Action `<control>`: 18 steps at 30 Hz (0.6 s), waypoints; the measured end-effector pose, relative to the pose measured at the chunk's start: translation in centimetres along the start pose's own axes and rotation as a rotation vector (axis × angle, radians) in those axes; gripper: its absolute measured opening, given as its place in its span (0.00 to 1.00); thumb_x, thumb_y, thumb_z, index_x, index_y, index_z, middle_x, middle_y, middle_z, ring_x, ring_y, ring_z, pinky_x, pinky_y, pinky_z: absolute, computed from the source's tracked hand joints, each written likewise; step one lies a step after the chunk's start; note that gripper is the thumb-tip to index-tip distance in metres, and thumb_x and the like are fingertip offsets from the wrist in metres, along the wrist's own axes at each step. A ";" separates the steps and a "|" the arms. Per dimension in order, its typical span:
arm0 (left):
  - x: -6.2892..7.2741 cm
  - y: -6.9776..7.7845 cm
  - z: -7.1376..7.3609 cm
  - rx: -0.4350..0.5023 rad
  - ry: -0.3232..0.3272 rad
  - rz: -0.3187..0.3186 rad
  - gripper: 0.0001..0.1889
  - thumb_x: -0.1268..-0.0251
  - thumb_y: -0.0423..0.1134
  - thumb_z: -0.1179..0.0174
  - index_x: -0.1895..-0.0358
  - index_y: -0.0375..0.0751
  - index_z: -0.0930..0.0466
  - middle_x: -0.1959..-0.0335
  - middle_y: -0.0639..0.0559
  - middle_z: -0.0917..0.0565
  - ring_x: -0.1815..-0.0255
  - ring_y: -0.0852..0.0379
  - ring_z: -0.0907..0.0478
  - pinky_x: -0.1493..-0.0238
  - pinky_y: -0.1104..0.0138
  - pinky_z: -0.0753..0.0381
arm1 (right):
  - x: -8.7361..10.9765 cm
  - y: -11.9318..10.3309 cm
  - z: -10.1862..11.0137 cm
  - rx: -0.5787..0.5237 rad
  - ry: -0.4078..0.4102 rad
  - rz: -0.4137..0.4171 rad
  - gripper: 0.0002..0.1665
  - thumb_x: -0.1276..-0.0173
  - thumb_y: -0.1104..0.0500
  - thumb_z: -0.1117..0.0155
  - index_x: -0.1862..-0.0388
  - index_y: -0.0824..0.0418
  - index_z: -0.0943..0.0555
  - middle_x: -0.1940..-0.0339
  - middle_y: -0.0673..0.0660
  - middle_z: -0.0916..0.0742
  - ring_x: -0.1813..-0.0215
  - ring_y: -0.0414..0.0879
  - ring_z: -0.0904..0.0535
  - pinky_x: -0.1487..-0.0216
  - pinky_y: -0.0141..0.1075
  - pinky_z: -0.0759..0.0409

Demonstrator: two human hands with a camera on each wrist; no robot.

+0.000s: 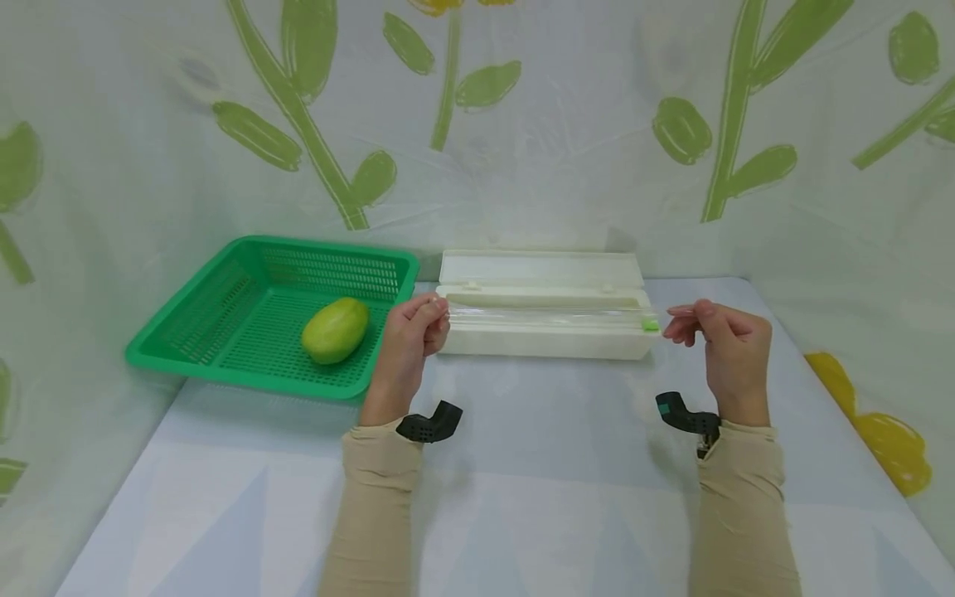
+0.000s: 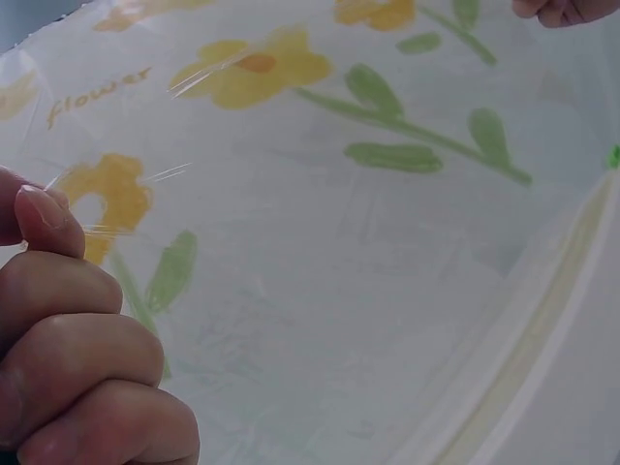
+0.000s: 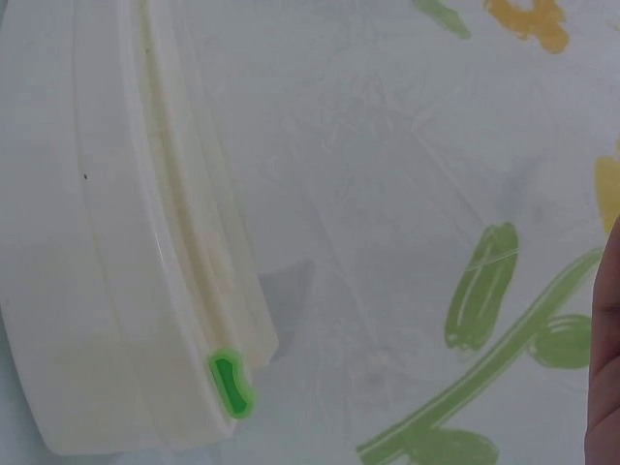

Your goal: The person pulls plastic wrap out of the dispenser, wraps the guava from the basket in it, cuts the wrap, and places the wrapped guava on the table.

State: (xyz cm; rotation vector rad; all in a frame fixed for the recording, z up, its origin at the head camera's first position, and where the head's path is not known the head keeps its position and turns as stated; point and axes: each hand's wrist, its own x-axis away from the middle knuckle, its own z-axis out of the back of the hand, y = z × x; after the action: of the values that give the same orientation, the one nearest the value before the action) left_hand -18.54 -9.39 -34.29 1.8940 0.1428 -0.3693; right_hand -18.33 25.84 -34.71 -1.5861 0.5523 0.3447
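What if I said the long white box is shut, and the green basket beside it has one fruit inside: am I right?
Almost! The long white box is open, not shut: the head view shows its lid raised at the back. The green basket beside it does have one fruit inside.

The bench (image 1: 552, 452) in front of me is pale, nearly white, with large faint blue-grey triangles across the part nearest me, and its sides draw closer together toward the far edge. At the far left I have a green basket (image 1: 261, 323) standing on it, with slotted walls and a flaring rim; from where I look, its left end reaches past the bench's left edge. Near the far edge, around the middle, a long white box (image 1: 540, 344) lies crosswise to me, its lid tipped back, just beside the basket but not touching it.
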 end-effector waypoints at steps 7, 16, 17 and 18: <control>0.2 0.1 -0.2 0.006 0.005 -0.001 0.14 0.38 0.35 0.51 0.82 0.36 0.32 0.89 0.52 0.42 0.89 0.58 0.52 0.85 0.70 0.56 | 0.2 -0.2 0.0 -0.061 0.003 0.016 0.19 0.35 0.64 0.46 0.71 0.84 0.24 0.79 0.64 0.18 0.77 0.51 0.24 0.76 0.31 0.29; 0.1 0.3 -0.3 0.011 -0.002 -0.014 0.14 0.38 0.34 0.52 0.82 0.36 0.33 0.89 0.52 0.42 0.89 0.58 0.53 0.85 0.70 0.56 | 0.1 -0.5 -0.2 -0.096 -0.003 0.037 0.18 0.35 0.65 0.47 0.72 0.84 0.24 0.79 0.64 0.18 0.77 0.50 0.24 0.76 0.31 0.29; 0.1 0.3 -0.3 0.010 -0.001 -0.017 0.14 0.38 0.34 0.52 0.82 0.36 0.32 0.89 0.52 0.42 0.89 0.58 0.53 0.85 0.70 0.56 | 0.1 -0.6 -0.2 -0.101 -0.005 0.042 0.18 0.35 0.65 0.47 0.72 0.85 0.24 0.79 0.64 0.18 0.77 0.50 0.24 0.76 0.31 0.29; 0.1 0.4 -0.3 0.011 0.002 -0.020 0.13 0.38 0.34 0.52 0.82 0.36 0.32 0.89 0.52 0.42 0.89 0.58 0.53 0.85 0.70 0.56 | 0.1 -0.6 -0.2 -0.107 -0.006 0.048 0.18 0.35 0.66 0.47 0.72 0.85 0.24 0.79 0.64 0.18 0.77 0.51 0.24 0.76 0.31 0.29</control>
State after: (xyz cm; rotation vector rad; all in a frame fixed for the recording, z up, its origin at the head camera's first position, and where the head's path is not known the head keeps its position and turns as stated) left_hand -18.23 -9.27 -33.88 1.9047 0.1611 -0.3829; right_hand -17.95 25.62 -34.20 -1.6768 0.5761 0.4206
